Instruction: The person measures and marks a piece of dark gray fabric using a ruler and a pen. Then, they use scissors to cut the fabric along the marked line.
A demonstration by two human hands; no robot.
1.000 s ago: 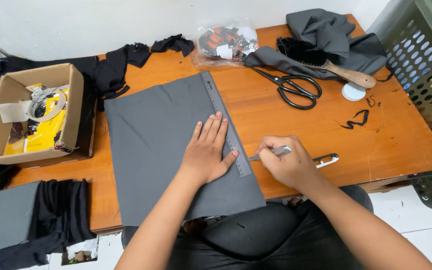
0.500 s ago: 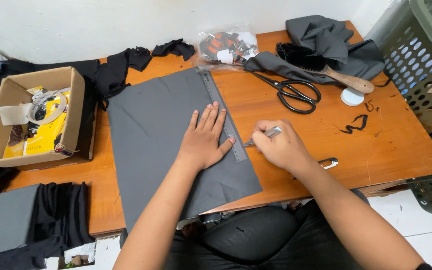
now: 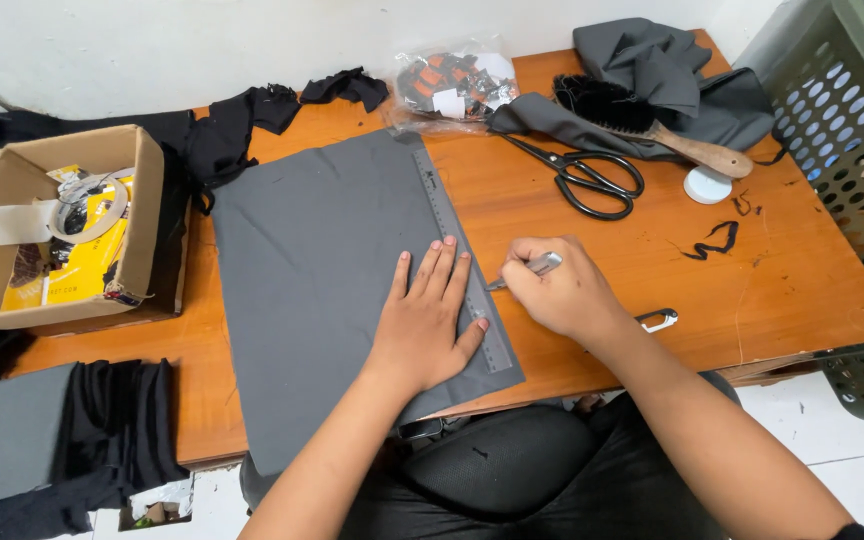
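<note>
Smooth gray fabric sheet lies flat on the glossy wooden table. Left hand is spread flat, pinning the long metal ruler; right hand pinches a slim silver marking tool against its edge.

Head camera looks steeply down, close over the wooden table.

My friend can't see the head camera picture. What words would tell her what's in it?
A person's left hand presses a grey ruler flat on grey fabric on a wooden table, while the right hand holds a slim metal tool against the ruler's edge. Black scissors, a brush and a cardboard box sit nearby.
</note>
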